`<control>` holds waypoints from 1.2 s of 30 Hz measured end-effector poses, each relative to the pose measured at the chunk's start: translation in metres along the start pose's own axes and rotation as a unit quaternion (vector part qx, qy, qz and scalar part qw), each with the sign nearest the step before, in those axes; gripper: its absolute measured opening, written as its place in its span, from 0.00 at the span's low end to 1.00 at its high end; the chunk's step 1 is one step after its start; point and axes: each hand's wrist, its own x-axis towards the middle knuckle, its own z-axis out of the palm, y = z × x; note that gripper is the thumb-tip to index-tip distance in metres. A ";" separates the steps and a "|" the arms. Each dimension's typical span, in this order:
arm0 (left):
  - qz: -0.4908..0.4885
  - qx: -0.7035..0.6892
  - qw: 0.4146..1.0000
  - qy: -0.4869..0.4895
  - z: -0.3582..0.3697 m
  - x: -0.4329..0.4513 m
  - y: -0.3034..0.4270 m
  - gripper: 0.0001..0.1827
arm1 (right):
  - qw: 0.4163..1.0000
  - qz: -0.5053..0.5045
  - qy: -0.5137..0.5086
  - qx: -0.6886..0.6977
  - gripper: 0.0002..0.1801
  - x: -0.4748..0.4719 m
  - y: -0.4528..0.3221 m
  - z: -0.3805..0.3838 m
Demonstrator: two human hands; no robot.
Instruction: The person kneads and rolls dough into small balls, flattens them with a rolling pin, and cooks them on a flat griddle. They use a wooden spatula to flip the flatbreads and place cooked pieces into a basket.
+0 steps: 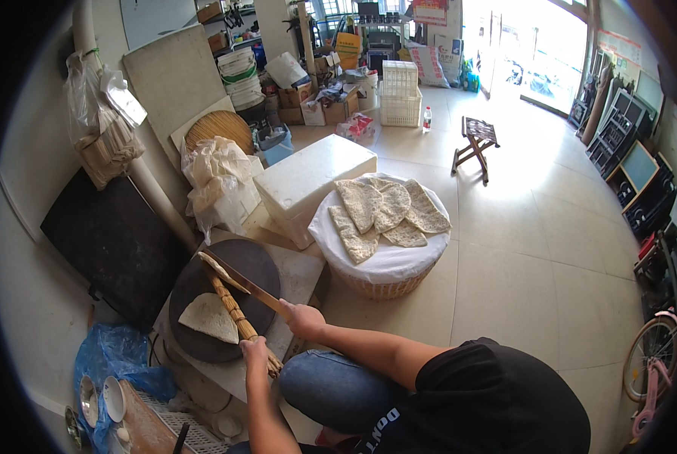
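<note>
My left hand (254, 350) grips a bound straw whisk brush (234, 309) that reaches across the round black griddle (194, 286). In my right hand (305, 321) is a long flat wooden stick (262, 294), its far part over the griddle. A folded flatbread (223, 272) lies along the stick's far part, between it and the brush tip. Left of the brush, a wedge-shaped folded flatbread (207, 318) rests on the griddle. Beyond my right hand, several speckled folded flatbreads (358, 204) lie on a white cloth (338, 267) covering a wicker basket (392, 288).
A white foam box (316, 176) stands behind the griddle, beside the basket. A dark panel (117, 244) leans at the left wall. Bowls (114, 399) and a wooden board (151, 423) are at lower left. A folding stool (476, 142) stands on the floor farther off.
</note>
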 end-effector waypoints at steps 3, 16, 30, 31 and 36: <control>0.000 0.002 1.000 -0.006 0.001 0.004 -0.004 0.35 | 1.000 0.001 -0.003 0.005 0.35 0.000 0.000 0.000; 0.004 -0.001 1.000 -0.006 -0.003 -0.006 0.003 0.35 | 1.000 0.008 -0.010 0.015 0.37 -0.002 -0.001 -0.001; -0.008 -0.023 0.999 -0.031 -0.001 0.004 -0.002 0.34 | 1.000 0.016 -0.016 0.007 0.38 -0.002 -0.001 -0.002; -0.002 -0.015 1.000 -0.025 -0.001 0.003 -0.002 0.34 | 1.000 0.013 -0.014 0.009 0.38 -0.002 -0.001 -0.002; 0.001 -0.016 1.000 -0.011 0.000 0.002 -0.001 0.34 | 1.000 0.010 -0.008 0.004 0.38 -0.002 0.000 -0.002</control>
